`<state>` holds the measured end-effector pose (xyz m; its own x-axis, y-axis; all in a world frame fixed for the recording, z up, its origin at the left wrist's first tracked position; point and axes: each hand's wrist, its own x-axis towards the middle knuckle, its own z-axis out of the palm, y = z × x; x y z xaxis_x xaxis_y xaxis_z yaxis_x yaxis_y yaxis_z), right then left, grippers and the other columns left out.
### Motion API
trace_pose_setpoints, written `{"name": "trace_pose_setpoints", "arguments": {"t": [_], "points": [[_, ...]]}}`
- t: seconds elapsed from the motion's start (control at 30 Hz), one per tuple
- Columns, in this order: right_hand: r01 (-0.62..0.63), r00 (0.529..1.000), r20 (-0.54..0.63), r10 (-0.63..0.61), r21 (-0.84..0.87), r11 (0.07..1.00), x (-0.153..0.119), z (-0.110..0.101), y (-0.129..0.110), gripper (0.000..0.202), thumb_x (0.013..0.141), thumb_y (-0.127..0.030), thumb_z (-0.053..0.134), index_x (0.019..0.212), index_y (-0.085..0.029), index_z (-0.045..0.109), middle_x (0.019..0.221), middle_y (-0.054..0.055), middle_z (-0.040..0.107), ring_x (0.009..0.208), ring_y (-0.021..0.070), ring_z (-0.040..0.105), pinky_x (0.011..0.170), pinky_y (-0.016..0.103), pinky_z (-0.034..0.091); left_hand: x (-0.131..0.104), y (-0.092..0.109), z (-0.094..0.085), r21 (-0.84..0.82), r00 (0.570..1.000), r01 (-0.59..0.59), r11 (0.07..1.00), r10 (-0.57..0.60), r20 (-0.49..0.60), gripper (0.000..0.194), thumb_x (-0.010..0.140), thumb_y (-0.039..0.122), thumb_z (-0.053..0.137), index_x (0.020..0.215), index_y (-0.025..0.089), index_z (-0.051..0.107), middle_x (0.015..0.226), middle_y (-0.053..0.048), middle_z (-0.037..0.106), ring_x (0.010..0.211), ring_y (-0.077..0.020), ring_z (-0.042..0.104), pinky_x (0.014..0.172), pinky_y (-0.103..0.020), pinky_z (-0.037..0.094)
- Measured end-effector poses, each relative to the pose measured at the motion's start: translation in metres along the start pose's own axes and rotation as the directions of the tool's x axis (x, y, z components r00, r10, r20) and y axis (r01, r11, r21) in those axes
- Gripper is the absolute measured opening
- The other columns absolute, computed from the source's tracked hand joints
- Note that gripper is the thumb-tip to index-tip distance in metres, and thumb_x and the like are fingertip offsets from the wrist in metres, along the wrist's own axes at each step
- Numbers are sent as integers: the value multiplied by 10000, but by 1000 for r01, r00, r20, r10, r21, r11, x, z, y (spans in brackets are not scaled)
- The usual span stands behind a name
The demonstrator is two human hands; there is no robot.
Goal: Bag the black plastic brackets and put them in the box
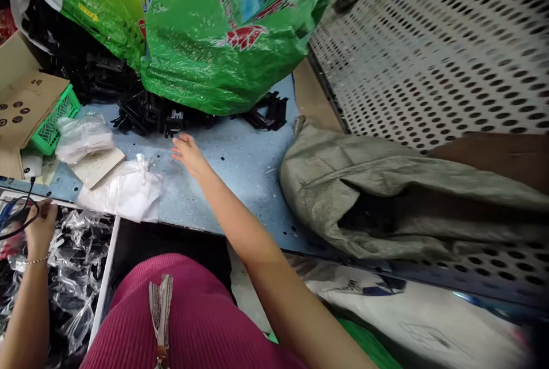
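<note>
My right hand reaches over the blue tabletop with its fingers apart and nothing in them. Just beyond its fingertips is a heap of black plastic parts, one of which has a pale grey piece. My left hand is at the far left, over a white-edged box of clear-bagged black parts. Its fingers are curled together beside a black cable; whatever they may hold is hidden. Between the hands lie clear plastic bags on the table's front edge.
A large green printed sack slumps over the black parts. At left stand a cardboard piece, a green basket and another stack of clear bags. A grey-green sack lies at right, beside a perforated white panel.
</note>
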<state>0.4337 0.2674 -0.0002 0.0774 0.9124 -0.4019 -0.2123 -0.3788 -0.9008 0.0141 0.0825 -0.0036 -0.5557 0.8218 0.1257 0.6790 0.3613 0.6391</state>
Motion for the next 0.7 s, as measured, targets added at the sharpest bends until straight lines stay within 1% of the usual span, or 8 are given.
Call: {"name": "trace_pose_setpoints", "arguments": {"t": [0.07, 0.13, 0.2, 0.27, 0.4, 0.5, 0.6, 0.7], "points": [[-109, 994, 4, 110, 129, 986, 32, 16, -17, 182, 996, -390, 580, 1108, -249, 556, 1122, 56, 662, 882, 152, 714, 813, 323, 631, -18, 48, 26, -133, 981, -115, 984, 134, 144, 454, 825, 466, 662, 1160, 161, 696, 938, -60, 710, 784, -200, 643, 751, -345, 533], [-137, 991, 32, 134, 217, 967, 44, 24, -23, 167, 1035, -375, 523, 993, -216, 551, 877, 21, 658, 670, 120, 678, 646, 251, 604, -36, 97, 53, -274, 906, -213, 938, 294, 303, 431, 871, 453, 640, 1201, 181, 689, 970, -56, 711, 799, -175, 638, 757, -312, 531], [-133, 990, 73, 119, 238, 962, 36, 18, -16, 199, 1039, -368, 527, 934, -200, 550, 747, 1, 637, 550, 111, 632, 521, 212, 547, -48, 137, 84, -416, 823, -231, 880, 404, 399, 395, 896, 420, 631, 1212, 189, 687, 987, -58, 712, 819, -164, 638, 787, -307, 534], [-163, 982, 134, 133, 249, 955, 11, -2, 1, 209, 1018, -380, 567, 924, -192, 559, 732, 10, 659, 521, 124, 633, 474, 220, 530, -57, 166, 117, -524, 770, -153, 838, 433, 468, 378, 901, 401, 638, 1210, 189, 684, 1024, -73, 718, 877, -170, 656, 845, -323, 540], [-234, 955, 254, 152, 331, 914, -53, -55, 42, 167, 944, -338, 657, 973, -188, 590, 812, 22, 711, 636, 148, 710, 608, 263, 610, -71, 201, 184, -647, 720, 195, 738, 340, 605, 479, 846, 434, 711, 1234, 174, 606, 1134, -106, 707, 1005, -197, 681, 936, -371, 553], [-170, 975, 183, 123, 265, 949, -80, -84, 59, 174, 922, -318, 665, 1023, -189, 607, 903, 40, 732, 715, 151, 732, 706, 295, 626, -81, 220, 221, -666, 687, 391, 635, 281, 671, 607, 830, 471, 729, 1308, 183, 491, 1236, -128, 663, 1064, -209, 685, 992, -420, 557], [-49, 998, -42, 49, -3, 999, -82, -107, 62, 163, 943, -347, 611, 1013, -203, 577, 994, 56, 729, 738, 153, 731, 665, 287, 596, -85, 237, 240, -665, 651, 428, 611, 302, 697, 729, 831, 425, 731, 1433, 208, 384, 1480, -178, 518, 1247, -241, 627, 1101, -455, 503], [0, 980, -186, -76, -376, 926, -79, -129, 58, 160, 966, -363, 533, 1034, -218, 539, 968, 47, 725, 664, 152, 691, 611, 283, 530, -85, 247, 245, -667, 620, 373, 645, 362, 696, 857, 841, 373, 706, 1555, 223, 257, 1610, -184, 385, 1383, -281, 538, 1181, -486, 433]]}}
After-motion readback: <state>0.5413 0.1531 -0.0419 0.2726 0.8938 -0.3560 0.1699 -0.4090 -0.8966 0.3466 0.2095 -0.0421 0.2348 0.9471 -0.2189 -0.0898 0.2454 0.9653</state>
